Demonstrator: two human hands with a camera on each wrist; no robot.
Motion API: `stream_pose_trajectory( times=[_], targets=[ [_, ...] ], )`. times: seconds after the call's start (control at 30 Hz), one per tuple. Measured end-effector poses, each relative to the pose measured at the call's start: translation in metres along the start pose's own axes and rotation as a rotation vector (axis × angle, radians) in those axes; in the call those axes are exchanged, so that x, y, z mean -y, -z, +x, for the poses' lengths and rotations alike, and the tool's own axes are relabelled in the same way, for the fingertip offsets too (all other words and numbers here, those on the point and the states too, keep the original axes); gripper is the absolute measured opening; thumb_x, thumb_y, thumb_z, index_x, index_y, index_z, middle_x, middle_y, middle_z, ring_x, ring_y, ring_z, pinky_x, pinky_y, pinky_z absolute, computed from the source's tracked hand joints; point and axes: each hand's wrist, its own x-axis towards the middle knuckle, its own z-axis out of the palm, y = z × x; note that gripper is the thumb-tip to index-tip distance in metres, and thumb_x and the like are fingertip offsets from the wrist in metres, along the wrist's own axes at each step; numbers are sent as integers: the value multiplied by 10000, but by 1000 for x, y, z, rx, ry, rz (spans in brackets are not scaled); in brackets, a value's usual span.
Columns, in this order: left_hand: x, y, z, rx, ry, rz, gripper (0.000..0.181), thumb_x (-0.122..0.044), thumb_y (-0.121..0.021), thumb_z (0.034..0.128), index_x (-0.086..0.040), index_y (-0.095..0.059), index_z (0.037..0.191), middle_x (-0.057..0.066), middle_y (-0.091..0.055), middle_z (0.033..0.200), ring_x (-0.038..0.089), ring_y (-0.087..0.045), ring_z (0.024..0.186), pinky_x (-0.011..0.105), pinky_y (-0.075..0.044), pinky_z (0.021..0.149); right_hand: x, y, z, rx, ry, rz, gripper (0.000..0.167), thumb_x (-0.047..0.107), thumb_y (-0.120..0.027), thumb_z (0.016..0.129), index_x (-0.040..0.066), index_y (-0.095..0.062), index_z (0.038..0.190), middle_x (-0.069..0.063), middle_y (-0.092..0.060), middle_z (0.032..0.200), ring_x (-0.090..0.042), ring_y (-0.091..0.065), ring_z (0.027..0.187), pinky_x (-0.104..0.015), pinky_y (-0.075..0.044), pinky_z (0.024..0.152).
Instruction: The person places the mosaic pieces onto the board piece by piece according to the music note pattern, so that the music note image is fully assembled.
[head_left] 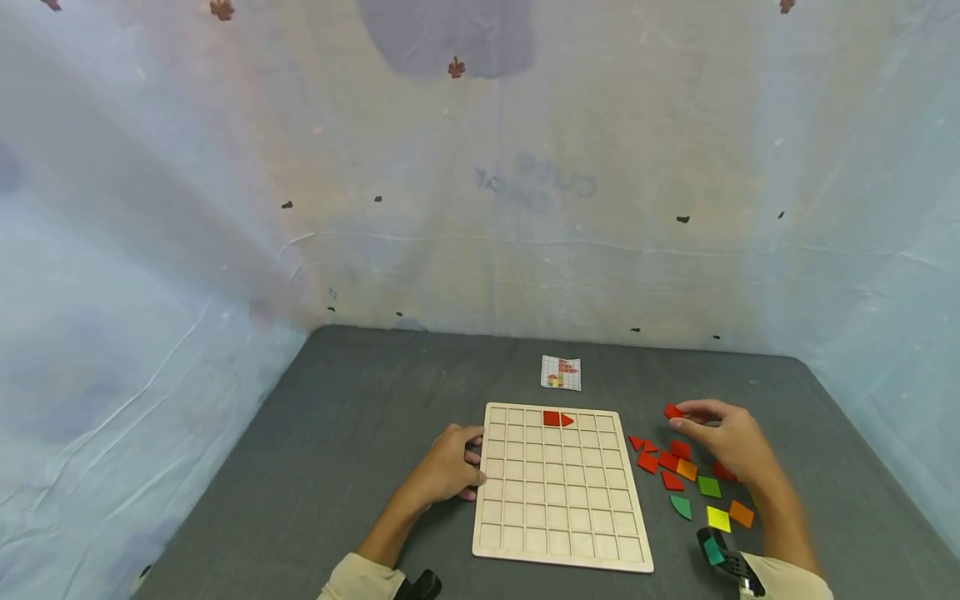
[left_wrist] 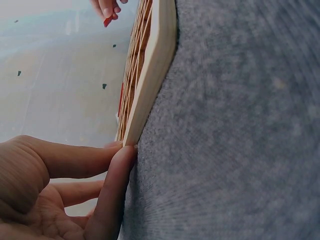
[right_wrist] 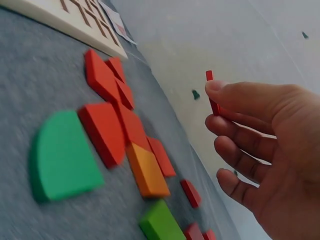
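Observation:
A light wooden board with a square grid lies flat. In its top row sit a red square block and a red pointed block, side by side. My left hand is at the board's left edge; in the left wrist view, the thumb and a finger pinch that edge. To the right of the board, my right hand holds a thin red block between thumb and fingers, raised above the table. Its face is seen edge-on in the right wrist view.
Loose blocks lie right of the board: several red ones, a green quarter-round, a light green one, a yellow one and orange ones. A printed pattern card lies behind the board on the grey table.

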Motion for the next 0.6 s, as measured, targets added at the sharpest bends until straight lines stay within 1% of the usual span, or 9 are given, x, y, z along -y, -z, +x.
stream_pose_trajectory(
  times=[0.13, 0.33, 0.5, 0.6],
  targets=[
    [0, 0, 0, -3, -7, 3, 766, 143, -749, 807, 97, -483, 1524, 201, -539, 1295, 270, -604, 1015, 353, -653, 562, 7, -9, 3, 25, 25, 6, 444, 378, -761, 994, 36, -728, 1275, -160, -714, 1194, -300, -638, 1031, -351, -532, 756],
    [1, -1, 0, -5, -15, 6, 757, 144, -747, 805, 98, -491, 1516, 203, -539, 1277, 263, -599, 993, 355, -651, 554, 17, -24, 7, 52, 73, 27, 419, 390, -772, 985, 73, -742, 1257, -111, -716, 1172, -273, -639, 1024, -358, -535, 769],
    [1, -1, -1, -4, -13, -4, 753, 151, -745, 804, 102, -494, 1513, 198, -536, 1263, 263, -590, 987, 360, -650, 553, 26, -34, 8, 67, 97, 42, 401, 359, -794, 969, 66, -749, 1239, -92, -713, 1122, -244, -634, 978, -353, -544, 753],
    [0, -1, -1, -6, -11, -10, 748, 159, -742, 805, 108, -493, 1509, 200, -532, 1256, 264, -584, 985, 361, -650, 551, 32, -39, 9, 70, 116, 38, 374, 331, -804, 962, 64, -758, 1219, -77, -717, 1094, -232, -642, 970, -353, -556, 769]
  ],
)
